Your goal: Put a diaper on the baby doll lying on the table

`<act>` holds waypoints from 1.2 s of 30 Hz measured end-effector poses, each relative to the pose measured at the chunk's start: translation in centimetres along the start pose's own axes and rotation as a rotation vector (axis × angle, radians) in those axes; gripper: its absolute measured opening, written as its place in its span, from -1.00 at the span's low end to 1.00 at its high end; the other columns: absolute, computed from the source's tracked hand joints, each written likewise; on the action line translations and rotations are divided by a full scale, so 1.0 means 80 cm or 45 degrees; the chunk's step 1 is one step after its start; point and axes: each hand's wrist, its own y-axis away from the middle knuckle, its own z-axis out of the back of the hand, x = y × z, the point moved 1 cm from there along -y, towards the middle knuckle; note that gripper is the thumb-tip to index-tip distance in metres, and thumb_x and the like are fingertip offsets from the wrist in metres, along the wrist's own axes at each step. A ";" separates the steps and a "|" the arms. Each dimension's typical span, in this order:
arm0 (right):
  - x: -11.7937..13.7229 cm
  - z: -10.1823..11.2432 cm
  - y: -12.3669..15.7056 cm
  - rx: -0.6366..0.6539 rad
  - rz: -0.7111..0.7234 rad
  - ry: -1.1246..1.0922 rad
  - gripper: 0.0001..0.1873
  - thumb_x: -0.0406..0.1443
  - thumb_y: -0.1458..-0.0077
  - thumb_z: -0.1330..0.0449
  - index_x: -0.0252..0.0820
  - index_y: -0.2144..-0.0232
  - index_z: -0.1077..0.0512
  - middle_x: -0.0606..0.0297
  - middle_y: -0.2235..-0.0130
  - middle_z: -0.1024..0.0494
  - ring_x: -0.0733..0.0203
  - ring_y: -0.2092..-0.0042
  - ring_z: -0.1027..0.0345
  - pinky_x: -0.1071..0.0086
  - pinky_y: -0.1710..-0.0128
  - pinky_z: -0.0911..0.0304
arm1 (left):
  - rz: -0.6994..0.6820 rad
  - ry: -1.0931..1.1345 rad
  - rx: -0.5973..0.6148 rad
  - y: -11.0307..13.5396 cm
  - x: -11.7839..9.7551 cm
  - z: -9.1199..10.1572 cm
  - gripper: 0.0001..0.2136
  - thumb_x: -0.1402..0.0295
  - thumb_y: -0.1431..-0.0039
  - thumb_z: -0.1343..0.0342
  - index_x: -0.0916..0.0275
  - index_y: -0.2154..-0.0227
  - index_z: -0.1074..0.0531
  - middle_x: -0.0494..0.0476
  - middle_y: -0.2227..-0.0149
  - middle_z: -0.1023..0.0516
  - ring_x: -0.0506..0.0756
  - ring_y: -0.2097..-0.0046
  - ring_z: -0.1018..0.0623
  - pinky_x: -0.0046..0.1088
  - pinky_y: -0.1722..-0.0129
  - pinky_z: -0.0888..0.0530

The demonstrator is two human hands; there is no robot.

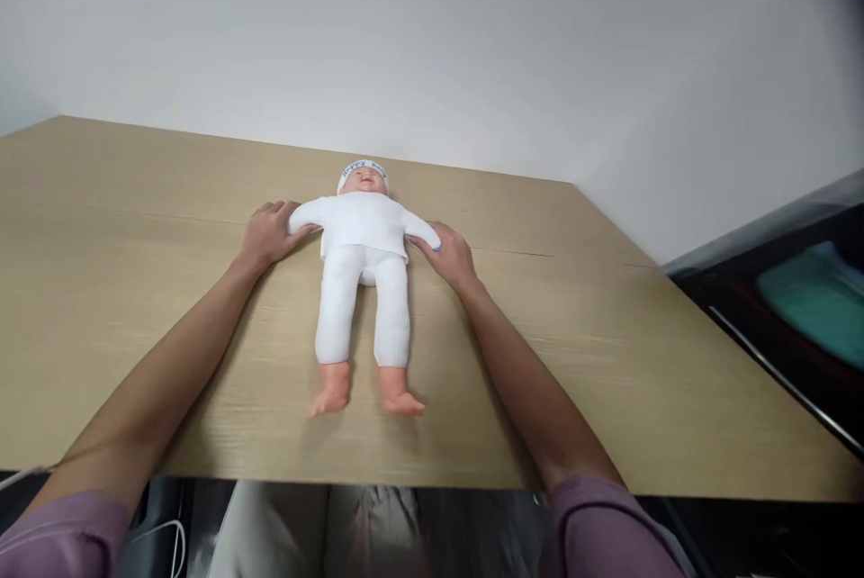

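A baby doll (364, 222) lies on its back on the wooden table, head toward the wall and bare feet toward me. It wears a white long-sleeved top, white trousers (392, 312) and a white cap (344, 175) with blue lettering. Its arms are spread out to both sides. My left hand (268, 234) is closed around the end of the doll's arm on the left, thumb along the lower side. On the other side, my right hand (451, 256) grips the opposite sleeve end. Some fingers of both hands are hidden.
The light wooden tabletop (168, 173) runs back to a pale wall (337, 38). Thin seams cross its surface. Beyond the right edge stands a dark object with a teal patch (814, 299). A white cable (176, 542) hangs below the front edge at left.
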 end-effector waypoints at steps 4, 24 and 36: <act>-0.024 -0.019 -0.042 -0.023 0.024 0.038 -0.25 0.35 -0.48 -0.11 -0.08 -0.19 -0.62 0.01 -0.11 -0.75 -0.22 -0.11 -0.62 0.04 -0.09 -0.50 | 0.011 -0.065 -0.022 -0.042 0.017 -0.023 -0.19 -0.46 -0.43 0.03 0.21 -0.19 -0.61 0.42 -0.04 -0.70 0.46 -0.10 -0.58 0.00 -0.19 -0.42; 0.006 -0.008 0.015 -0.167 -0.079 0.199 -0.13 0.04 -0.36 -0.32 -0.19 -0.54 -0.27 -0.24 -0.54 -0.26 -0.36 -0.52 -0.13 -0.30 -0.48 -0.19 | 0.132 0.209 0.025 0.028 0.027 0.010 -0.16 -0.05 -0.34 -0.20 0.38 -0.52 -0.26 0.61 -0.43 -0.43 0.55 -0.44 -0.35 0.25 -0.47 -0.30; 0.242 0.133 0.407 0.015 -0.124 -0.422 -0.56 0.15 -0.10 -0.38 0.98 -0.04 -0.60 0.41 0.11 -0.80 -0.46 0.11 -0.72 -0.57 0.07 -0.60 | 0.280 1.036 0.454 0.343 -0.225 0.156 -0.50 -0.15 -0.30 -0.23 -0.26 -0.25 -0.60 0.27 -0.08 -0.70 0.48 -0.20 -0.62 0.33 -0.33 -0.49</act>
